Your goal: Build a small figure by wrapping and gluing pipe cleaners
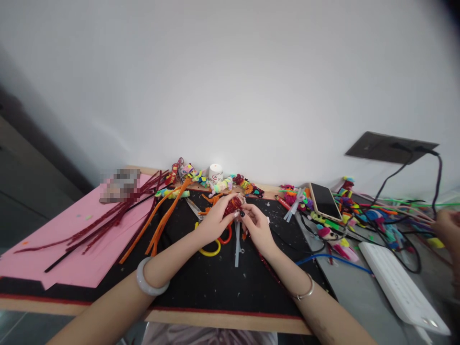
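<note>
Nearest us, at the bottom of the frame, two forearms reach in over the tabletop (230, 320), with a pale bangle (143, 285) on the left and a thin metal bracelet (308, 291) on the right. Beyond the front edge we see a black mat (201, 292); on it, just below the hands, lie scissors (211, 254) with yellow and red handle loops, and a translucent strip (237, 249).

At the centre of the frame our left hand (218, 218) curls around a sparkly dark red bundle (233, 205), thumb along its lower side. Our right hand (258, 229) is partly closed, thumb and forefinger pinching at the bundle's lower right edge; we cannot tell which strand they grip. The bundle lies between the hands, touching both.

Left of centre are orange stems (175, 203), then dark red stems (122, 211) across a pink sheet (82, 258). At the right edge we find another person's hand (447, 230), blurred. Farther back, a phone (326, 201) lies among colourful figures (332, 235), and a white cylinder (215, 172) stands near the wall (230, 96).
</note>
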Demonstrator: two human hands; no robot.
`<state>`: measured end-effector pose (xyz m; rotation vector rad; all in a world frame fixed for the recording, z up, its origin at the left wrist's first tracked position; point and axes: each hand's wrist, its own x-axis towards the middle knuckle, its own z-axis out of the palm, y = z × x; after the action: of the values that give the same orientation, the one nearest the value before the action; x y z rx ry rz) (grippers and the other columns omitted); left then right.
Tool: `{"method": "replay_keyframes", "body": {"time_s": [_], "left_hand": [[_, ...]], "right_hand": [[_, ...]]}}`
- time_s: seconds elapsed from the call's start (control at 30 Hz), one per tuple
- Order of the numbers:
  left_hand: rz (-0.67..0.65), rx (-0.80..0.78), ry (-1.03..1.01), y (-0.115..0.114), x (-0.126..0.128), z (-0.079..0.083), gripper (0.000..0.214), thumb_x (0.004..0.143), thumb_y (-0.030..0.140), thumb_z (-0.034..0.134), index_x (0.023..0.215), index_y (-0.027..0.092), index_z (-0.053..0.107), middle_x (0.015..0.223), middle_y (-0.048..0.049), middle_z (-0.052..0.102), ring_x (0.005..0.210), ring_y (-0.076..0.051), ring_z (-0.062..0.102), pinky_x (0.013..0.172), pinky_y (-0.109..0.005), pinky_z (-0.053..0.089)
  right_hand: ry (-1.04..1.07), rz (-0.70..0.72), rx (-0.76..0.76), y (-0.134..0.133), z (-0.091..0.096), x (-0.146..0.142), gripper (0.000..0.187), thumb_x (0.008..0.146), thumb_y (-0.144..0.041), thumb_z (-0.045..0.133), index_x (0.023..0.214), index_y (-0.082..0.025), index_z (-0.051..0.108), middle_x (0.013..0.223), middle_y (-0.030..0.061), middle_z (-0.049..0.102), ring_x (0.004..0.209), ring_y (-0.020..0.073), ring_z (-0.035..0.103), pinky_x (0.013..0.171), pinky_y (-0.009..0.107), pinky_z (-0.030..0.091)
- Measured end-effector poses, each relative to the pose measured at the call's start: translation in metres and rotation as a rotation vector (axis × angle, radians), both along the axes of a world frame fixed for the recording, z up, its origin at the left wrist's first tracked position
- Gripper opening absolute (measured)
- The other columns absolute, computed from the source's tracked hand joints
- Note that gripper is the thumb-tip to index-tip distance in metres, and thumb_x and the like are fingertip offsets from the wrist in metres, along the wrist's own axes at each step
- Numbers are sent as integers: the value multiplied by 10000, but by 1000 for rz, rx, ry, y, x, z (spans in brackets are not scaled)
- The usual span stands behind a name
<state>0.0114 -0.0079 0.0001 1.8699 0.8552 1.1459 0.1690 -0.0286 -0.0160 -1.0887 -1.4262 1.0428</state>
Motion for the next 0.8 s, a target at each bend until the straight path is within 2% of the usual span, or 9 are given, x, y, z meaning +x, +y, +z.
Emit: {"method": "replay_keyframes", "body": {"time_s": [0.2, 0.5, 0.8], "left_hand": [[-36, -41, -22, -1, 2, -2, 478, 823, 191, 518, 1292, 216, 433, 1311, -93, 466, 1245, -257, 384, 1076, -407, 230], [-50, 11, 44, -1, 2, -2, 464, 844, 199, 481, 1304, 224, 421, 1279, -103, 472, 1211, -253, 410, 1064, -411, 247], [-47, 27, 55, -3, 1, 0, 458, 835, 221, 500, 1288, 235, 437, 1236, -104, 489, 1179, -260, 432, 1045, -417, 276]], "right_hand": [[3, -18, -2, 0, 1, -2, 225, 800, -350, 545, 954, -186, 528, 697, -13, 545, 507, 90, 472, 425, 201, 369], [3, -25, -24, -1, 4, -3, 201, 813, -363, 536, 924, -197, 515, 540, -63, 447, 450, 96, 428, 405, 211, 342], [12, -23, -23, 0, 3, -3, 216, 812, -385, 542, 912, -194, 524, 538, -66, 447, 424, 86, 403, 396, 211, 333]]}}
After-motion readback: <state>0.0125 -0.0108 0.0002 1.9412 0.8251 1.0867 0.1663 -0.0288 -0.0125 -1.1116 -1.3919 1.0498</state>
